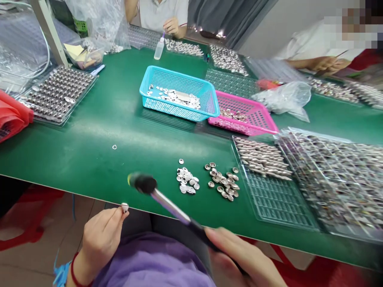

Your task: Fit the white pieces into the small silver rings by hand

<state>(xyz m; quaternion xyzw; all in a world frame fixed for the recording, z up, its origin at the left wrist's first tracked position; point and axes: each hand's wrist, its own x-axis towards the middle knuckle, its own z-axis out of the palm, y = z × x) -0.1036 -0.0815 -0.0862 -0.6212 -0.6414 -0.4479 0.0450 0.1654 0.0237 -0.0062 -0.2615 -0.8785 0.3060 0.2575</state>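
Observation:
My left hand [100, 237] is below the table's near edge, its fingertips pinched on a small metal cap [125, 207]. My right hand [239, 259] grips the handle of a thin pen-like tool [167, 201] whose dark rounded tip [143, 182] points left over the green table [89, 147]. Just right of the tip lie a pile of small white discs [187, 180] and a pile of metal caps [224, 181]. A clear gridded tray [269, 179] partly filled with metal parts lies further right.
A blue basket [179, 93] of white discs and a pink basket [245, 113] stand mid-table. Filled trays sit at left [56, 93] and right [338, 175]. A small ring [114, 147] lies loose. Other people's hands [172, 26] [327, 63] work at the far side beside a squeeze bottle [159, 48].

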